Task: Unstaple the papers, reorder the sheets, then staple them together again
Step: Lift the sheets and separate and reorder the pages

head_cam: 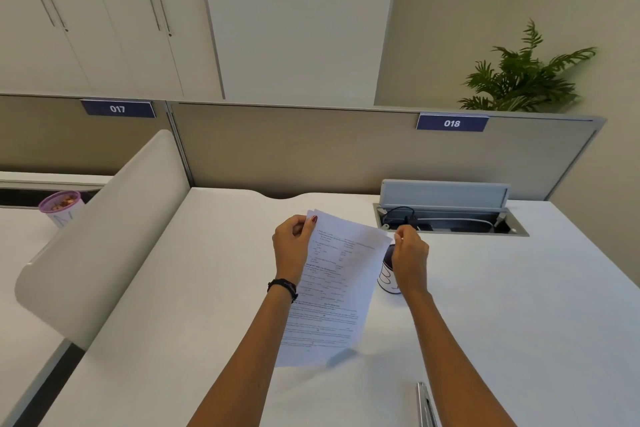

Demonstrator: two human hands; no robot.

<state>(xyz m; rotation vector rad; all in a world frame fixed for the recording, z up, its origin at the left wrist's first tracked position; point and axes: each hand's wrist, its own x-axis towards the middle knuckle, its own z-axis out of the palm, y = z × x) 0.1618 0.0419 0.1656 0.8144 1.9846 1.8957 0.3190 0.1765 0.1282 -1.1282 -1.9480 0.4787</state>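
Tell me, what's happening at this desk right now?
A person is holding a few printed papers up over a white desk. The left hand grips the top left corner, and the right hand pinches at the top right corner, possibly working at a staple there, though none can be made out. A small cup stands just behind the right hand, and a metal tool lies near the desk's front edge.

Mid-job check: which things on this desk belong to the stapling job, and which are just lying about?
In the job:
papers, pinched at the top corners by the left hand and right hand
metal tool at the near edge, possibly the stapler

Lying about:
cup behind the right hand
cable box, lid up
purple-lidded container
plant
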